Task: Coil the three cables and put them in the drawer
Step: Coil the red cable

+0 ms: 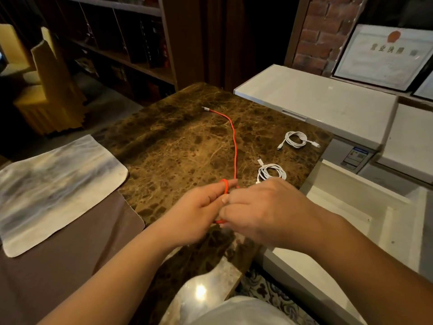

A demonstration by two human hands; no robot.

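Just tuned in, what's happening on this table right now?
A person is coiling the orange cable: the left hand has a loop around a finger, the right hand pinches it close by. Most of it lies uncoiled on the marble table. Two white cables lie coiled beside it.

Both forearms bare to the frame edge; no sleeves, watch, rings or gloves visible on left hand [195, 208] or right hand [262, 207]. White garment [236, 311] at near edge.
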